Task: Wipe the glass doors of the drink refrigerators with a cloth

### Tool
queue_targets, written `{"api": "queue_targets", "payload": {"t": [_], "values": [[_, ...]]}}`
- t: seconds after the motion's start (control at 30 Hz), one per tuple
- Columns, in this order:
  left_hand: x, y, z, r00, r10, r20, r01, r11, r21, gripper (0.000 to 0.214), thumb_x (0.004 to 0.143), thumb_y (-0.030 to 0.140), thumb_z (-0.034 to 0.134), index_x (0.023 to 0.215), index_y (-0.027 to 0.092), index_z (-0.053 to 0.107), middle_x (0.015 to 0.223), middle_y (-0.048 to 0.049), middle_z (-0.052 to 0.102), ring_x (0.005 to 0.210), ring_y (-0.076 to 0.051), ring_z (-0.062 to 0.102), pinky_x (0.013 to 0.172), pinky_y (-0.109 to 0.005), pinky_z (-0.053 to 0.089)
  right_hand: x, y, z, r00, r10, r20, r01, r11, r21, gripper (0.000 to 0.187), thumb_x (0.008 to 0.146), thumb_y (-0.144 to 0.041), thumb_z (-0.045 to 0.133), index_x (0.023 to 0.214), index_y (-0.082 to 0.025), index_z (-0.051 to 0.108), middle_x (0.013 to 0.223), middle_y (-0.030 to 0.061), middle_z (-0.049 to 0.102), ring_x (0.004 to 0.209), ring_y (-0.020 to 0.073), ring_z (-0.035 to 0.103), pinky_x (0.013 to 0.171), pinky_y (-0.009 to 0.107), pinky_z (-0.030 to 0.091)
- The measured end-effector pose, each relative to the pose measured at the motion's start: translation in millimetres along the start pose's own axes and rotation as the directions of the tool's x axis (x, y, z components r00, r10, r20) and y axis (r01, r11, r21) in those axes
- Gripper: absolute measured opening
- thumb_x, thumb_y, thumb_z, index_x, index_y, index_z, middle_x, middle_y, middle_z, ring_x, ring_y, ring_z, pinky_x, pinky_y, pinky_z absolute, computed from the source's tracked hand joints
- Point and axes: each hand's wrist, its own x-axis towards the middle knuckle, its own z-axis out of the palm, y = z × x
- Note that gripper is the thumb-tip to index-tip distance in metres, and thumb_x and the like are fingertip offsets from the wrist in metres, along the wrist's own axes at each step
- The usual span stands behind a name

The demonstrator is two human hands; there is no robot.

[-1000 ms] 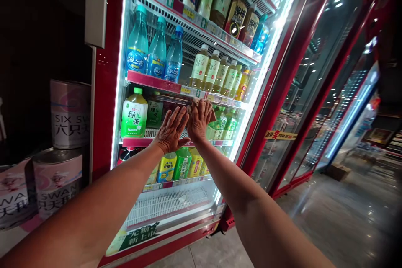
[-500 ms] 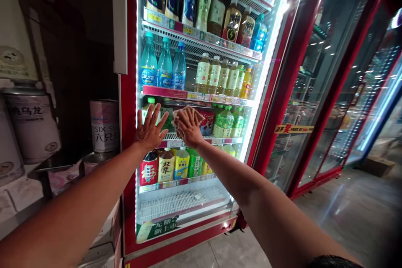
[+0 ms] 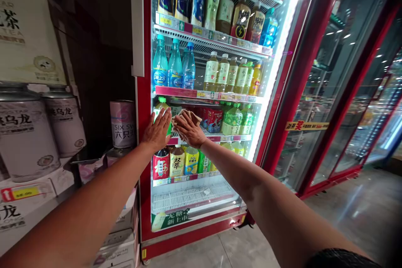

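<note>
A crumpled beige cloth (image 3: 195, 118) lies under my right hand (image 3: 189, 130), pressed against the glass door of a lit drinks fridge (image 3: 145, 201). My left hand (image 3: 156, 131) rests flat near the door's left side, fingers together and pointing up, with nothing in it. Behind my hands, through the glass, stand green-capped bottles (image 3: 233, 120) and red packs (image 3: 215, 119) on one shelf. Just below is a row with a red-labelled bottle (image 3: 161, 164) and a yellow-labelled bottle (image 3: 191, 161). My palm hides part of the cloth.
Large tins (image 3: 27, 134), a smaller tin (image 3: 122, 123) and stacked cartons (image 3: 28, 209) crowd the left side. More red-framed glass doors (image 3: 317, 134) run off to the right. Grey tiled floor (image 3: 339, 226) lies below them.
The view has swung left, showing more of the tins. My left-hand fingers have come closer together, and the cloth under my right hand has moved left over the glass, nearer my left hand.
</note>
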Motion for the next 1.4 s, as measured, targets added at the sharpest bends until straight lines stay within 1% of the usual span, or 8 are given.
{"api": "queue_targets", "payload": {"t": [0.1,0.3,0.4,0.5,0.73,0.97,1.23,1.4], "values": [[-11.6,-18.1,-7.4,0.998,0.046,-0.037,-0.045,0.999,0.020,0.097,0.090,0.029,0.064,0.166,0.010,0.007,0.173,-0.0149,0.005,0.161,-0.026,-0.004,0.133,-0.050,0.004,9.1,3.2,-10.8,0.998,-0.061,0.027,0.061,0.998,-0.004,0.049,0.105,-0.029,0.050,0.154,-0.031,0.049,0.168,0.0004,0.036,0.162,0.0233,0.005,0.133,0.059,0.008],[-19.0,-47.1,-17.8,0.982,-0.082,-0.172,0.090,0.995,0.039,0.124,0.080,0.038,0.079,0.165,0.008,-0.006,0.171,-0.0220,0.000,0.160,-0.034,-0.008,0.132,-0.057,0.007,56.2,-16.3,-13.6,0.953,0.264,-0.150,-0.262,0.964,0.033,0.054,0.104,-0.030,0.051,0.158,-0.028,0.044,0.173,0.0020,0.020,0.161,0.0267,-0.011,0.132,0.064,0.003],[-19.1,-48.3,-14.9,0.982,-0.104,-0.158,0.106,0.994,0.005,0.119,0.080,0.034,0.078,0.165,0.008,0.000,0.171,-0.0226,0.003,0.160,-0.034,-0.003,0.131,-0.056,0.013,50.9,-36.8,-3.6,0.998,0.052,-0.039,-0.050,0.997,0.054,0.050,0.104,-0.029,0.053,0.154,-0.032,0.049,0.171,-0.0003,0.029,0.162,0.0258,-0.003,0.131,0.064,0.008],[-20.8,-46.4,-11.5,0.980,-0.121,-0.157,0.122,0.993,-0.007,0.112,0.081,0.029,0.076,0.165,0.008,0.005,0.172,-0.0217,0.004,0.161,-0.035,-0.001,0.131,-0.056,0.015,48.2,-41.0,-4.8,0.986,-0.166,0.016,0.165,0.984,0.069,0.047,0.105,-0.028,0.052,0.151,-0.036,0.052,0.167,-0.0034,0.037,0.162,0.0209,0.010,0.133,0.058,0.012],[-30.8,-42.9,-10.1,0.981,-0.124,-0.147,0.119,0.992,-0.037,0.098,0.084,0.026,0.069,0.163,0.003,0.016,0.171,-0.0226,0.009,0.161,-0.034,0.001,0.132,-0.053,0.018,98.4,-42.7,-9.9,0.985,0.104,-0.140,-0.102,0.994,0.028,0.049,0.105,-0.027,0.050,0.155,-0.028,0.048,0.172,-0.0003,0.026,0.162,0.0230,-0.006,0.134,0.059,0.002],[-60.9,-35.5,1.7,0.985,-0.143,-0.100,0.141,0.990,-0.030,0.071,0.086,0.019,0.052,0.154,0.002,0.040,0.168,-0.0228,0.024,0.160,-0.034,0.014,0.129,-0.053,0.028,76.7,-60.9,-0.3,0.990,-0.138,0.003,0.138,0.988,0.071,0.046,0.107,-0.026,0.045,0.153,-0.029,0.051,0.168,0.0002,0.035,0.162,0.0206,0.004,0.134,0.054,0.011],[-83.0,-30.4,-8.8,0.995,-0.104,0.002,0.104,0.995,-0.001,0.060,0.086,0.024,0.052,0.141,-0.001,0.058,0.161,-0.0249,0.038,0.155,-0.037,0.029,0.129,-0.053,0.029,139.4,-75.5,-9.7,0.993,0.054,-0.102,-0.049,0.997,0.051,0.050,0.104,-0.022,0.051,0.154,-0.024,0.050,0.172,0.0039,0.026,0.162,0.0247,-0.006,0.133,0.060,0.002],[-103.2,-29.3,-16.4,0.995,-0.070,0.065,0.070,0.998,0.000,0.042,0.091,0.025,0.047,0.116,0.007,0.076,0.132,-0.0231,0.067,0.130,-0.033,0.062,0.123,-0.051,0.039,92.6,-100.6,14.0,0.984,-0.176,0.010,0.175,0.982,0.072,0.043,0.104,-0.025,0.053,0.147,-0.031,0.057,0.167,-0.0009,0.038,0.161,0.0247,0.015,0.133,0.058,0.016]]}}
